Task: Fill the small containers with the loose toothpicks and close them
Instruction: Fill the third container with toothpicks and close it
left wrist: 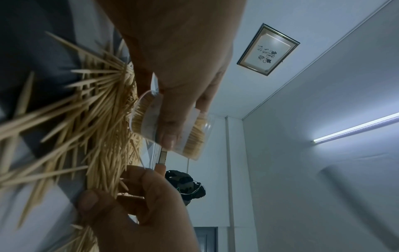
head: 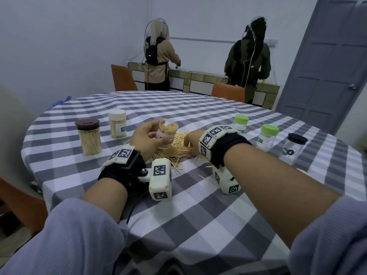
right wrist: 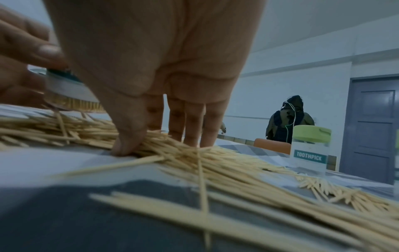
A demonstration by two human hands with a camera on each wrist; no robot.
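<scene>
Here, right fingers (right wrist: pixel 129 139) pinching loose toothpicks (right wrist: pixel 215 163), left hand (head: pixel 148 140) gripping open container (head: pixel 168 133)

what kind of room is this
Probably a home dining or kitchen area: a round table in a checked cloth, orange chairs, a tiled counter along the wall and a panelled door.
</scene>
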